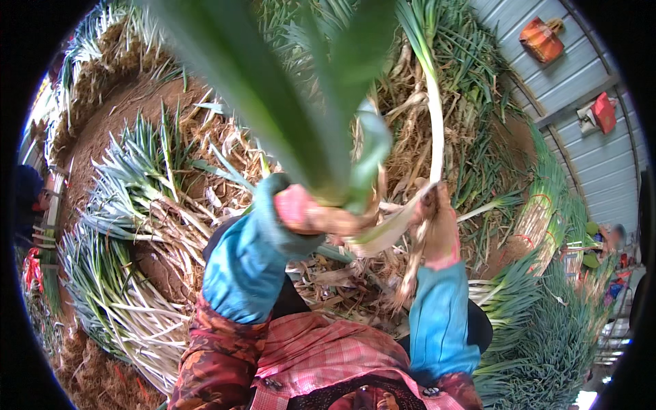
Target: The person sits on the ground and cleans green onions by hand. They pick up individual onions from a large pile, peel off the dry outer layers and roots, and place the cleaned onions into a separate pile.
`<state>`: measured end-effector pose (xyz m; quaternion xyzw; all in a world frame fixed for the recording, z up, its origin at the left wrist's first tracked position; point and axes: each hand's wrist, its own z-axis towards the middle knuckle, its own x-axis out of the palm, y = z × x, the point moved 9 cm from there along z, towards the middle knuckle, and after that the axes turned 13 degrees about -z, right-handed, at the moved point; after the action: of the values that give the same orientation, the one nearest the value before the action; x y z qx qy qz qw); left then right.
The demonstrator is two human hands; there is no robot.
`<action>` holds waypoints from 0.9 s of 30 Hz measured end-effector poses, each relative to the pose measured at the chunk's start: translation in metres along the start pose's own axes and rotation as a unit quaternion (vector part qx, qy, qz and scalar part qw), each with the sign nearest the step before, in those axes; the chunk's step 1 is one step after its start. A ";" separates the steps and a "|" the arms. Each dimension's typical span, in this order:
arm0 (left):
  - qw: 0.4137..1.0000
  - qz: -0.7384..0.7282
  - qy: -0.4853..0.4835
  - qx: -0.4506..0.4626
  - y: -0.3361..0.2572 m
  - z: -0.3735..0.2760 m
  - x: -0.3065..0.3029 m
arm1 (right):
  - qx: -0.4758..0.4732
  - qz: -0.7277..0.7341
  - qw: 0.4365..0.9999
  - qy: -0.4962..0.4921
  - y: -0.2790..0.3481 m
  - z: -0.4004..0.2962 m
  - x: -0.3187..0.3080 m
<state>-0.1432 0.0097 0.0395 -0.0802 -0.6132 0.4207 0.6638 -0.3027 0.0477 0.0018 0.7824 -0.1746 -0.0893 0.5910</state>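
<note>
My left hand, in a blue sleeve cover, is closed around the blurred green top of a leek or large green onion, whose leaves rise close to the camera. A pale peeled strip of leaf stretches between my two hands. My right hand, soiled with earth, grips the lower part of a stalk, its roots hanging below. Beside its fingers stands a white stalk with green leaves; whether the hand holds this too is unclear. Motion blurs both hands.
Trimmed green onions lie in piles at the left. Untrimmed ones with dry leaves are heaped ahead. Bundles tied with red bands line the right, near a corrugated metal wall. Peeled scraps litter the ground before me. People are partly visible at both edges.
</note>
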 end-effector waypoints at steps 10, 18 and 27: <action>0.857 0.065 -0.394 0.324 -0.070 -0.039 -0.088 | -0.035 -0.118 0.992 -0.003 -0.041 -0.049 -0.018; 0.862 -0.023 -0.375 0.342 -0.068 -0.026 -0.080 | -0.100 -0.358 0.912 0.172 -0.081 -0.100 -0.028; 0.941 -0.063 -0.256 0.211 -0.012 0.014 -0.051 | -0.118 -0.095 0.971 0.187 0.019 -0.004 0.056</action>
<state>-0.1450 -0.0371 0.0118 0.2106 -0.6639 0.5040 0.5108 -0.2523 0.0256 0.0249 0.7232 0.0257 -0.0168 0.6900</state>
